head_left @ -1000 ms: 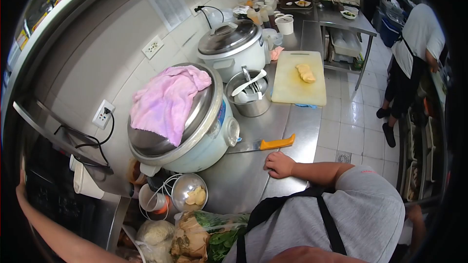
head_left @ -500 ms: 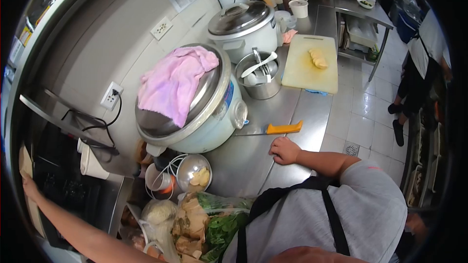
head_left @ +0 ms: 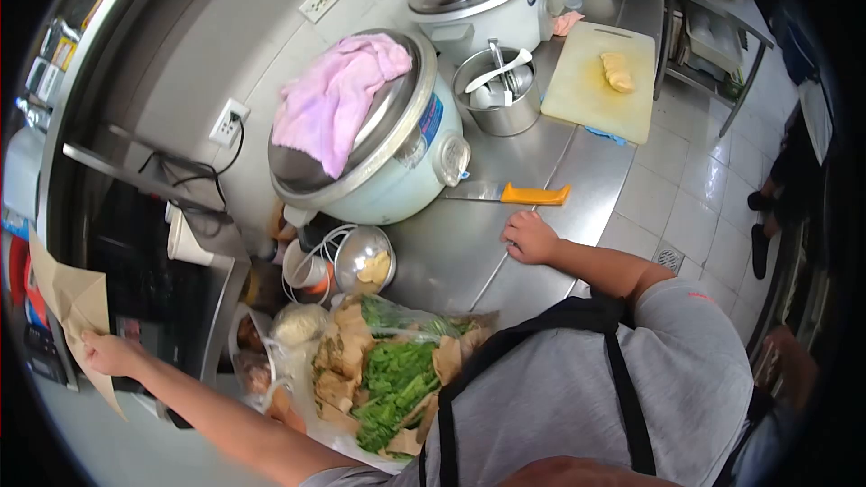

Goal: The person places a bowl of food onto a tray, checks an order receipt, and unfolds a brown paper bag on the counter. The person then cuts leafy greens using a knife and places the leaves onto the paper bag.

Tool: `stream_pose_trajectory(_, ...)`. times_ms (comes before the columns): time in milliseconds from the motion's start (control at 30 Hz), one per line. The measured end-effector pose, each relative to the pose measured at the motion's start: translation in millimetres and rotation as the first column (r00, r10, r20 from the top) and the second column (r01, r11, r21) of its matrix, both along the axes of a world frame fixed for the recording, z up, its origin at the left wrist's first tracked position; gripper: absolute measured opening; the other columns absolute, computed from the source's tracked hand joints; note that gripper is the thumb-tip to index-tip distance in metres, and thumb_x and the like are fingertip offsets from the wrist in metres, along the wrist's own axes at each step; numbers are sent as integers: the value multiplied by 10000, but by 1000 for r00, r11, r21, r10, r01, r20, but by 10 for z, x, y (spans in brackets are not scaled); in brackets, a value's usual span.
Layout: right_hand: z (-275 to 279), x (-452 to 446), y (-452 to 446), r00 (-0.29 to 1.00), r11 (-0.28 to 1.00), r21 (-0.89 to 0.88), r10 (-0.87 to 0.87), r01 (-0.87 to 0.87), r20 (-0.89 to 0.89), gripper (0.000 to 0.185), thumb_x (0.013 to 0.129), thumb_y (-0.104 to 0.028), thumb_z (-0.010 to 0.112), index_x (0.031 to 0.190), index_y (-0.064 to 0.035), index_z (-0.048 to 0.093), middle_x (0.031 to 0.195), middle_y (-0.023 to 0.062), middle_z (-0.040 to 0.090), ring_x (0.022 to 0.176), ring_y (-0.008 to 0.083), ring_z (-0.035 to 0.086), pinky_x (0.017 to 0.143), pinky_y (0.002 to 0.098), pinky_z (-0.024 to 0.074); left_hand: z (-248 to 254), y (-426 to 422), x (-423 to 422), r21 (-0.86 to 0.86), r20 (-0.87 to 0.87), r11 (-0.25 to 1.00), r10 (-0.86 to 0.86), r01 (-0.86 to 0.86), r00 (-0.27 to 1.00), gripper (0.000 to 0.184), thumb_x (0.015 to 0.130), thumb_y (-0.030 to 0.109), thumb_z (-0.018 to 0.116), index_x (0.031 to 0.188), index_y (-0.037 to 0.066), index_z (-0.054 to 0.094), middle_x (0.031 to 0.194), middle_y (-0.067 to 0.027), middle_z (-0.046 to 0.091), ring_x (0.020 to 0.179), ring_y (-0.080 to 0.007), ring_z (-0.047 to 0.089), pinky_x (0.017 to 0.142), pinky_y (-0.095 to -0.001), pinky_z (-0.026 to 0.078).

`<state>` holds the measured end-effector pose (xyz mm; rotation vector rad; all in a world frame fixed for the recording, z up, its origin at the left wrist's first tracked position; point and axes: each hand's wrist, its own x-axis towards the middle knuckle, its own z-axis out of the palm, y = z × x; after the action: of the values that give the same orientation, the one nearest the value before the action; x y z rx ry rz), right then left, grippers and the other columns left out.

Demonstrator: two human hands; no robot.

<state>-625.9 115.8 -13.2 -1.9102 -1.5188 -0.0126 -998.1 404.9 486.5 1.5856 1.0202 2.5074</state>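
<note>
My left hand (head_left: pixel 110 354), stretched far out at the lower left, grips a creased sheet of brown paper (head_left: pixel 81 302) by its edge. The sheet hangs in front of a dark appliance. On the steel counter (head_left: pixel 442 252) rests my right hand (head_left: pixel 530 236), fingers curled in, with nothing visible in it. Just beyond it lies a knife (head_left: pixel 532 194) with a yellow handle, its blade pointing toward the large rice cooker (head_left: pixel 388 203). A steel bowl (head_left: pixel 350 248) holding pale yellow pieces sits between my arms. Nearer me, a plastic bag holds leafy greens (head_left: pixel 397 379) and brown paper.
A pink cloth (head_left: pixel 343 104) drapes over the large cooker's lid. Behind it stand a second rice cooker (head_left: pixel 487 27) and a steel pot (head_left: pixel 505 117) with utensils. A cutting board (head_left: pixel 577 90) bears a yellowish piece of food (head_left: pixel 617 72). Another person's legs (head_left: pixel 771 203) show at right.
My left hand has drawn the brown paper inward and to the right, so more of the sheet shows. The view has tilted downward. My right hand stays on the counter.
</note>
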Motion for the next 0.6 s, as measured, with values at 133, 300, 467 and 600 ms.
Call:
stream_pose_trajectory(133,184,97,-19,988,989,108,-110,99,105,259,624,-167,611,875,-128,561,986,97,483,968,259,447,801,387,350,-516,-685,301,186,-127,980,88,-64,988,249,841,179,531,714,-2,417,682,-65,455,635,-152,423,609,-276,385)
stream_pose_trajectory(300,303,462,-26,961,958,-86,-270,275,67,365,668,-201,626,1003,-95,526,1047,113,480,1020,272,445,838,406,361,-1474,-1300,691,117,-307,966,-187,232,933,199,830,59,519,721,60,354,673,-7,406,552,-76,351,475,-214,309)
stream_pose_trajectory(467,301,796,-167,976,905,-383,-214,183,-40,406,714,-232,615,1076,-80,511,1040,125,497,1018,289,475,836,400,409,-2488,-1975,1254,-269,-408,856,-517,442,753,210,803,0,522,735,88,344,676,1,403,570,-70,349,488,-212,306)
stream_pose_trajectory(600,479,1020,-579,981,889,-446,-163,102,-100,406,723,-237,609,1085,-81,514,1008,137,518,982,308,502,827,394,429,-2874,-2456,1699,-645,-507,689,-710,331,488,200,764,13,567,711,53,379,661,-50,441,589,-136,412,527,-266,367)
